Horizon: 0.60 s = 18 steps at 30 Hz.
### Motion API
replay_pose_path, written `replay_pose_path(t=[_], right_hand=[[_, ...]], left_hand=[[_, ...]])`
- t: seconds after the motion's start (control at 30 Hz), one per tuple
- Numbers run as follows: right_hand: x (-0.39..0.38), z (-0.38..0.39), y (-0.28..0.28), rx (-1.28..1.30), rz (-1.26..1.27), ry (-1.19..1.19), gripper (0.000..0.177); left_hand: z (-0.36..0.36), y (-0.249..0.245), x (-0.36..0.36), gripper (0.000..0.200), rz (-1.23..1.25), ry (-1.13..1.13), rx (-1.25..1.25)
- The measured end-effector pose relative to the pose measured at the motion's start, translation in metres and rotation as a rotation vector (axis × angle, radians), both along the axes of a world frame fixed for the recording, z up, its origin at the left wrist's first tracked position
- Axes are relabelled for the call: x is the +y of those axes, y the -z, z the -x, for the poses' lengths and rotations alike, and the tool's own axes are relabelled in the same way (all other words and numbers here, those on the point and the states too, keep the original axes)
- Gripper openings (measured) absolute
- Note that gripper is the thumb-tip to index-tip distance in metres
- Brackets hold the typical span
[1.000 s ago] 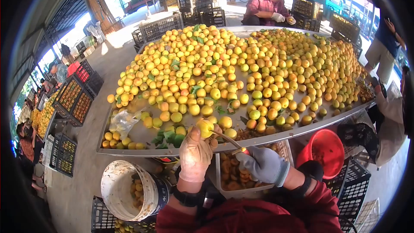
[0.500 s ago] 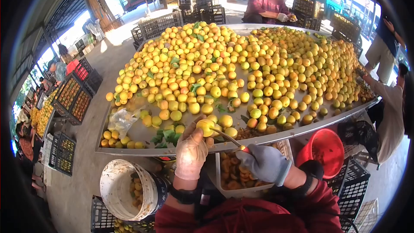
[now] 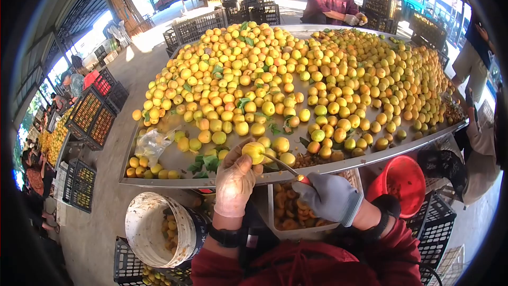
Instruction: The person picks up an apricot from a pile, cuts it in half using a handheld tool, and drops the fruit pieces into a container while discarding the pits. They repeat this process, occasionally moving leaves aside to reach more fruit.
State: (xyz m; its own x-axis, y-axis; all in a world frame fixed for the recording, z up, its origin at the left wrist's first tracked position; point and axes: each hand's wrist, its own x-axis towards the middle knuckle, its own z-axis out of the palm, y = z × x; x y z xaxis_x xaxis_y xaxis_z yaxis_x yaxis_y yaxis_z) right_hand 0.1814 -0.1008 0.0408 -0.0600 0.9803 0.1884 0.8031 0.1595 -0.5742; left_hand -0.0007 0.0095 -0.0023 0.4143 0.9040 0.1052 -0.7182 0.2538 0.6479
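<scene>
In the head view, my left hand (image 3: 234,182), in a pale glove, is closed around a yellow apricot (image 3: 253,152) at the near edge of the metal table (image 3: 174,182). My right hand (image 3: 330,197), in a grey-blue glove, grips the red handle of a thin curved metal pitting tool (image 3: 283,164). The tool's tip meets the right side of the apricot. Below my hands sits a white crate (image 3: 271,217) with opened, darker apricot pieces (image 3: 290,206) in it. A big heap of whole apricots (image 3: 227,79) covers much of the table beyond.
A white bucket (image 3: 142,217) with some fruit stands at the lower left, a red bucket (image 3: 405,180) at the right. A clear plastic bag (image 3: 153,145) and leaves (image 3: 203,164) lie on the table. Across it sits another person (image 3: 330,5). Black crates (image 3: 92,116) are stacked at left.
The view has shifted slightly. My left hand still holds the apricot and my right hand the pitting tool, with its tip at the fruit; the person opposite has moved their hands a little.
</scene>
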Motion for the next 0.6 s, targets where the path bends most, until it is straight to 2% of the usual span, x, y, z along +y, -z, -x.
replay_pose_path(t=[0.6], right_hand=[[0.0004,0.0059,0.0011,-0.013,-0.071,0.023,0.032]], left_hand=[[-0.0055,-0.0075,-0.0099,0.037,-0.007,-0.033,-0.018]])
